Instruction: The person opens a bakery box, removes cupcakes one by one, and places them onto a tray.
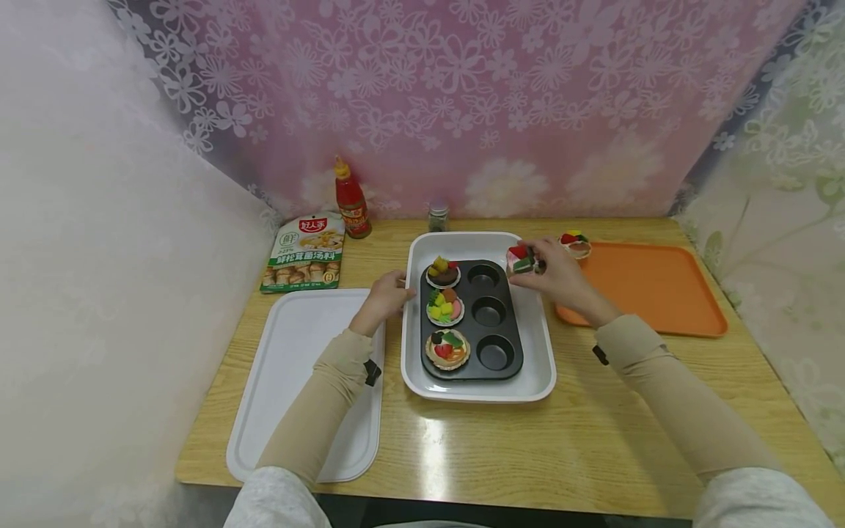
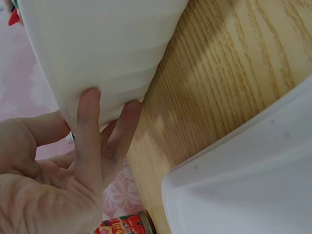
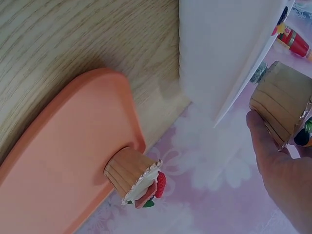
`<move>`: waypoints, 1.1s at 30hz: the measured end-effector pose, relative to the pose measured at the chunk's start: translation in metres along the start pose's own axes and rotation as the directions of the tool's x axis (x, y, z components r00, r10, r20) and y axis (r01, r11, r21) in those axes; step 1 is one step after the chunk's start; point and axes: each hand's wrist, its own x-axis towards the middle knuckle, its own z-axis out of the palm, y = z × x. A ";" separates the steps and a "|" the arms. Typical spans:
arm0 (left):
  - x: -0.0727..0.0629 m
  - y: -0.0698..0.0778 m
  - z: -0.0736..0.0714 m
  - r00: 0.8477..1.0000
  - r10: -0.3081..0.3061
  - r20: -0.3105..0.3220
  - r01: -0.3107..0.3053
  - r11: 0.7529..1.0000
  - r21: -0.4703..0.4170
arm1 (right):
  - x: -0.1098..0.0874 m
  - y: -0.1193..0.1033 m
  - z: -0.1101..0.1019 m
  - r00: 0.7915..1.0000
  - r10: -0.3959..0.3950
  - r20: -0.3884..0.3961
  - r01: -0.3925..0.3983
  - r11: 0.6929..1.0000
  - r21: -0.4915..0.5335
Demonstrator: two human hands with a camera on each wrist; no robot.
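Note:
My right hand [image 1: 551, 268] pinches a small cupcake [image 3: 280, 100] with red and green topping, held up at the right rim of the deep white tray [image 1: 536, 345]. In that tray lies a dark muffin tin [image 1: 469, 293]. Its left column holds a chocolate-coloured cupcake [image 1: 443, 273], a cupcake with yellow and green pieces [image 1: 445, 308] and a strawberry-topped tart [image 1: 448, 350]; its right column is empty. At the tray's left side, my left hand [image 1: 384, 297] rests straight fingers [image 2: 88, 126] against the outer wall.
An orange tray [image 1: 650, 286] lies at right, with another fruit-topped cupcake [image 3: 134, 175] on its far corner. A flat white tray [image 1: 290, 367] is at left. Behind stand a seasoning packet [image 1: 305, 253], a red sauce bottle [image 1: 352, 202] and a small jar [image 1: 439, 218].

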 end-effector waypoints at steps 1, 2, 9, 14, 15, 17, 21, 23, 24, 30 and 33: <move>0.000 0.000 0.000 1.000 -0.002 0.000 0.002 1.000 -0.002 | 0.000 0.000 -0.001 1.000 0.008 -0.004 -0.008 1.000 0.008; 0.000 0.000 0.000 1.000 -0.004 0.000 0.004 1.000 -0.004 | 0.000 0.001 -0.002 1.000 0.013 -0.013 -0.013 1.000 0.014; 0.000 -0.001 -0.001 1.000 -0.011 0.004 0.011 1.000 -0.014 | 0.002 0.006 -0.012 0.997 0.037 -0.063 -0.037 0.999 0.005; 0.000 -0.001 -0.001 1.000 -0.003 0.004 0.003 1.000 -0.003 | 0.004 0.016 -0.022 0.994 0.074 -0.086 -0.074 0.997 -0.005; 0.000 -0.001 -0.001 1.000 -0.001 0.006 0.001 1.000 -0.003 | 0.004 0.018 -0.025 0.993 0.082 -0.090 -0.083 0.997 -0.002; -0.001 -0.001 -0.002 1.000 0.003 0.007 -0.003 1.000 -0.006 | 0.005 0.023 -0.029 0.990 0.099 -0.099 -0.099 0.995 0.001; -0.001 -0.001 -0.002 1.000 0.006 0.012 -0.006 1.000 -0.007 | 0.004 0.034 -0.037 0.985 0.136 -0.102 -0.137 0.991 -0.001; -0.002 -0.001 -0.002 1.000 0.005 0.012 -0.005 1.000 -0.005 | 0.004 0.041 -0.041 0.984 0.149 -0.101 -0.150 0.989 -0.005; -0.002 0.000 -0.002 1.000 0.005 0.012 -0.005 1.000 -0.003 | 0.004 0.044 -0.042 0.983 0.154 -0.102 -0.155 0.988 -0.005; -0.002 -0.002 -0.002 1.000 0.012 0.010 -0.011 1.000 -0.006 | 0.005 0.063 -0.050 0.976 0.188 -0.105 -0.188 0.982 0.007; -0.001 -0.003 -0.002 1.000 0.015 0.009 -0.015 1.000 -0.004 | 0.004 0.068 -0.055 0.972 0.212 -0.098 -0.211 0.977 0.021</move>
